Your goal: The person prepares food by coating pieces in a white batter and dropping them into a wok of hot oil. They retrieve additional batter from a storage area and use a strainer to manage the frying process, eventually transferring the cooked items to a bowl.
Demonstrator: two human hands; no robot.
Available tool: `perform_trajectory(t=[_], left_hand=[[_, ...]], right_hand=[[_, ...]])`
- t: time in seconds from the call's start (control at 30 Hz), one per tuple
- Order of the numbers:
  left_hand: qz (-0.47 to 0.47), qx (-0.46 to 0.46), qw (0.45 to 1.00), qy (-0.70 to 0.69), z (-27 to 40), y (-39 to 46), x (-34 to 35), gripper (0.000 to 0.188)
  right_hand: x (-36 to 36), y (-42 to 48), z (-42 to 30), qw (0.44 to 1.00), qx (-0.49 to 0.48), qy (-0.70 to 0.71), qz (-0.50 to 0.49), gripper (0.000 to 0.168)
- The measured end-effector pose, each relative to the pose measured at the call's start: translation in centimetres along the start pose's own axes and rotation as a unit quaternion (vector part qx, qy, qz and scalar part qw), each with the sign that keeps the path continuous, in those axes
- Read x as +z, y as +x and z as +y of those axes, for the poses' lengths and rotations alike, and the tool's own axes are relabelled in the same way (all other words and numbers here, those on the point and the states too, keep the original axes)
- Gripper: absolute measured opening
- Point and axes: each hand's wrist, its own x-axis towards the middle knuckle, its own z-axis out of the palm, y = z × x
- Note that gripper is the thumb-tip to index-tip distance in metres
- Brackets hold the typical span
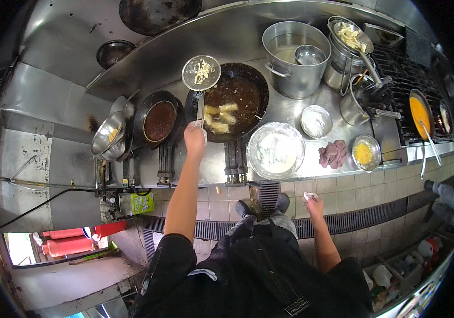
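Observation:
My left hand (195,137) grips the handle of a wire mesh skimmer (201,73), whose bowl holds small pale fried bits above the far left rim of a black wok (247,83). Several pale battered pieces (221,117) lie in the dark oil of the wok. Right of it stands a large bowl of white batter (276,151). My right hand (313,204) hangs over the floor in front of the counter, its fingers closed and whitish at the tips; whether it holds something small, I cannot tell.
A pan of dark red-brown liquid (160,121) and steel bowls (108,133) stand left. A large steel pot (296,79), a bowl of white powder (316,122), a crumpled cloth (332,154) and a bowl of yellow bits (365,152) stand right. Another person's legs (445,196) show far right.

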Motion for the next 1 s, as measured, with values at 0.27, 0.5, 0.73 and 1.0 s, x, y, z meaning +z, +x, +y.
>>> perform_trajectory(t=[0.27,0.5,0.73,1.0], left_hand=[[0.030,0.098,0.978,0.180,-5.6,-3.3,-7.3,0.021],[0.060,0.006,0.970,0.234,-15.8,-11.1,-13.6,0.023],[0.063,-0.024,0.995,0.068,-15.9,-13.3,-9.9,0.024],[0.062,-0.044,0.997,0.033,-14.7,-13.3,-11.9,0.020]], right_hand=[[0.3,-0.8,-1.7,1.000,0.016,-0.011,-0.017,0.019],[1.0,1.1,-1.0,0.999,-0.017,-0.008,-0.042,0.018],[0.7,1.1,-2.5,0.998,0.004,-0.046,-0.037,0.016],[5.2,0.2,-3.6,0.993,0.012,-0.050,-0.106,0.015]])
